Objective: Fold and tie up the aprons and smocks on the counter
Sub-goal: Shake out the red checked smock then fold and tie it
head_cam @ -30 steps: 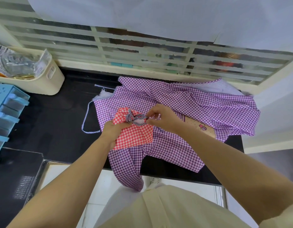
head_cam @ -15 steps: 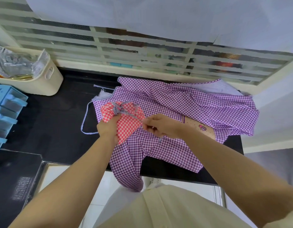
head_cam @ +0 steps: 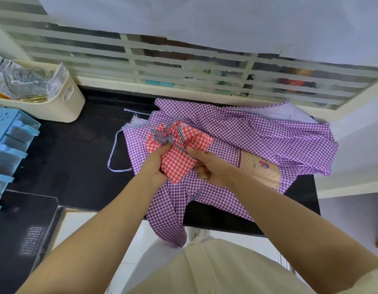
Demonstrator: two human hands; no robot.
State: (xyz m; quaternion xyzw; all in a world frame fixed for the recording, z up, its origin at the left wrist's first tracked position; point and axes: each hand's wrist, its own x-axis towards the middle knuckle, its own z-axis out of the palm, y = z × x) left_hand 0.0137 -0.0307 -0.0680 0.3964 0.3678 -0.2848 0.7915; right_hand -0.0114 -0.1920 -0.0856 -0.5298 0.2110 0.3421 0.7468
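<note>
Tying step: left hand (head_cam: 155, 166) grips folded red gingham apron (head_cam: 179, 158) over purple smock (head_cam: 258, 141) on counter (head_cam: 77, 166); right hand (head_cam: 213, 170) seemingly pinches striped tie (head_cam: 181, 145). Next: cinch knot.

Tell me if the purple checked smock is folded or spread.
Spread, unfolded: the purple checked smock lies rumpled across the counter, one end hanging over its front edge.

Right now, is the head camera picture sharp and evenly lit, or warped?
Head view: soft even light, no harsh shadows; the red checked bundle is sharp; wide-angle bend curves the window bars and swells the forearms near the bottom edge; faint sheen on the black counter.
</note>
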